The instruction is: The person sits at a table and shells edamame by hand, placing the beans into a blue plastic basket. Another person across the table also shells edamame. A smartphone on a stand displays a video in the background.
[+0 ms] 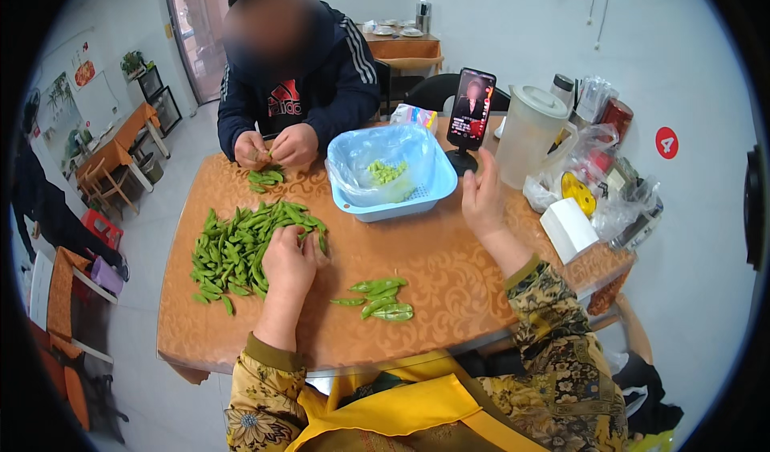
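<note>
My left hand (290, 262) is at the right edge of a heap of green edamame pods (237, 250), its fingertips among the outermost pods. Whether it pinches one is unclear. Raised just in front of a smartphone (472, 106) on a black stand (462, 161), my right hand (483, 202) has its fingers apart and nothing visible in them. Between and beyond my hands sits a blue plastic basket (394, 208), lined with a clear bag (355, 151) that holds shelled green beans (386, 172). Nearer me lie several loose pods (379, 292) and a split-open pod (393, 312).
Across the table (445, 259), another person's hands (277, 147) work over a small group of pods (264, 178). To the right stand a translucent pitcher (529, 136), a white tissue stack (568, 229) and cluttered plastic bags (625, 205). A tissue pack (415, 117) lies behind the basket.
</note>
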A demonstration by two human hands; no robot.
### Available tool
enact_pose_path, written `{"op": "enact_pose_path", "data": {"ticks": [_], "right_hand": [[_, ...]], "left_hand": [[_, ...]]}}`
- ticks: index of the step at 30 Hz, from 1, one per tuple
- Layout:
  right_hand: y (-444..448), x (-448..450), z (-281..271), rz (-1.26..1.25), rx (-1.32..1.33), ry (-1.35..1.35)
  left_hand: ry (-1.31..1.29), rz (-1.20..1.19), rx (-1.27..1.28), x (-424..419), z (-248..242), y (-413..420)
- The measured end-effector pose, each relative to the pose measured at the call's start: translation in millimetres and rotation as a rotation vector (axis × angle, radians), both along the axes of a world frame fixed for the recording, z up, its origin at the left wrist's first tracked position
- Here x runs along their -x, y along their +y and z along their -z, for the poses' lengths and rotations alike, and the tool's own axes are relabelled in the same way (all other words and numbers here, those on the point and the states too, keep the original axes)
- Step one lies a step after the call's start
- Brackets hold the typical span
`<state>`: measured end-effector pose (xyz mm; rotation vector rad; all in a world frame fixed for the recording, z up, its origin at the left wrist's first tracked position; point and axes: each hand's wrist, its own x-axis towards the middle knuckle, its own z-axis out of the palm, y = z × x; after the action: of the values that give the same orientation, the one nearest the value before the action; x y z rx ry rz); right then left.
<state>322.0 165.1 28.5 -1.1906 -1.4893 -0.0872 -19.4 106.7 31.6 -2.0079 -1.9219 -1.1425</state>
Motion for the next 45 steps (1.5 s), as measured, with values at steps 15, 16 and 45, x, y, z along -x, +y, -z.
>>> {"op": "enact_pose_path", "data": {"ticks": [15,16,45], "right_hand": [[63,-61,-11,0.135,-0.009,-0.540],[66,-63,-11,0.141,-0.014,-0.561],[-11,-20,-9,-0.081,-0.028,-0.091]], "left_hand": [[0.017,-0.047,0.073,-8,4,1],[0.022,-0.046,0.067,-8,3,1],[0.275,-0.025,0.189,-35,9,22]]}}
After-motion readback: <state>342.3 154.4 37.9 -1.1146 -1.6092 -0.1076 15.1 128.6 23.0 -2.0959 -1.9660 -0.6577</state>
